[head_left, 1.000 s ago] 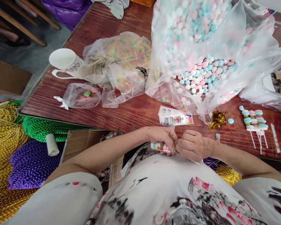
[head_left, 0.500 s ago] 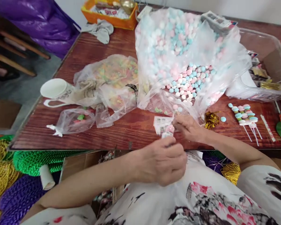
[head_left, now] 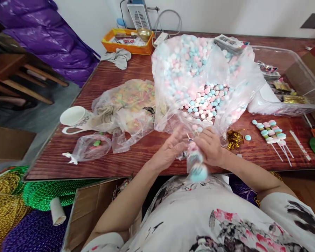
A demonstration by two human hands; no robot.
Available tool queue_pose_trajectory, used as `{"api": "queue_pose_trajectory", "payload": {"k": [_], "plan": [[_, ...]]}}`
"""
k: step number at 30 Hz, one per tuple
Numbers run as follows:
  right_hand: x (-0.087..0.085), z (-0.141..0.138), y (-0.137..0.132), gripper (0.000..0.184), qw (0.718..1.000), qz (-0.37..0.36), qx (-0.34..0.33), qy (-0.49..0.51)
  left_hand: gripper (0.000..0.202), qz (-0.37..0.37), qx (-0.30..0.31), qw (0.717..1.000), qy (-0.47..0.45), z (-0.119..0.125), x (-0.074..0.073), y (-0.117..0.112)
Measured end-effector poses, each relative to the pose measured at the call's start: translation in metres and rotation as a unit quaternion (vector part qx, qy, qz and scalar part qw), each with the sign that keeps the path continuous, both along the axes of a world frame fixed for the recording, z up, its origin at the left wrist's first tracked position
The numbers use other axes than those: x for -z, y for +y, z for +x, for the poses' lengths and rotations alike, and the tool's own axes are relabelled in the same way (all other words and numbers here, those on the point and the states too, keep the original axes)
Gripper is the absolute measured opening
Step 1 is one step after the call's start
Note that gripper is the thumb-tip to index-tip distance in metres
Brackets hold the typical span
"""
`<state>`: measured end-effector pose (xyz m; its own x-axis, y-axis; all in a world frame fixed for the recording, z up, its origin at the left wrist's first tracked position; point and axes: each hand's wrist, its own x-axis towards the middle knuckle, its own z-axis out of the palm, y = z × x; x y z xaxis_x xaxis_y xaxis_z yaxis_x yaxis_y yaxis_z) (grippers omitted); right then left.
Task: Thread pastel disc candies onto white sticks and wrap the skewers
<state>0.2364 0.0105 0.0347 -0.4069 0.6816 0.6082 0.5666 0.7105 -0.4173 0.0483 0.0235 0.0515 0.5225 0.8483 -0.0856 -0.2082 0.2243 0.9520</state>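
A marshmallow skewer (head_left: 197, 168) in clear wrap hangs tilted, its pastel candies downward and blurred by motion. My right hand (head_left: 210, 146) is closed round its upper end, where a thin stick pokes up. At the stick's left is my left hand (head_left: 171, 149), fingers stretched and loosely apart; whether they touch the wrap I cannot tell. Behind the hands lies a big clear bag (head_left: 170, 75) of pink, white and blue marshmallows, open at the front. Gold twist ties (head_left: 235, 140) rest right of my right hand, beside a single blue marshmallow (head_left: 247, 138).
Several finished-looking candy skewers (head_left: 271, 132) and a printed strip (head_left: 300, 145) lie at the right. A clear plastic bin (head_left: 291, 108) stands behind them. Leftward are a white mug (head_left: 72, 117), a bag of colourful candies (head_left: 132, 91) and a smaller bag (head_left: 91, 148). An orange tray (head_left: 147, 49) stands at the back.
The wrapped skewer now hangs from my right hand with its candies showing. My left hand has moved up and left, its fingers opened from a closed grip. The head view has shifted.
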Motion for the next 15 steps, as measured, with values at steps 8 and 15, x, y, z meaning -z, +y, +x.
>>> {"api": "queue_pose_trajectory", "payload": {"k": [8,15], "plan": [[0.012,-0.001,0.013,0.02,0.986,0.127,-0.033,-0.107,0.032,-0.154,0.065,0.985,-0.041,-0.006,0.006,-0.03],[0.005,-0.009,0.001,0.018,0.963,-0.218,-0.068,0.144,0.033,0.266,-0.064,0.935,0.226,-0.017,0.023,-0.035]]}}
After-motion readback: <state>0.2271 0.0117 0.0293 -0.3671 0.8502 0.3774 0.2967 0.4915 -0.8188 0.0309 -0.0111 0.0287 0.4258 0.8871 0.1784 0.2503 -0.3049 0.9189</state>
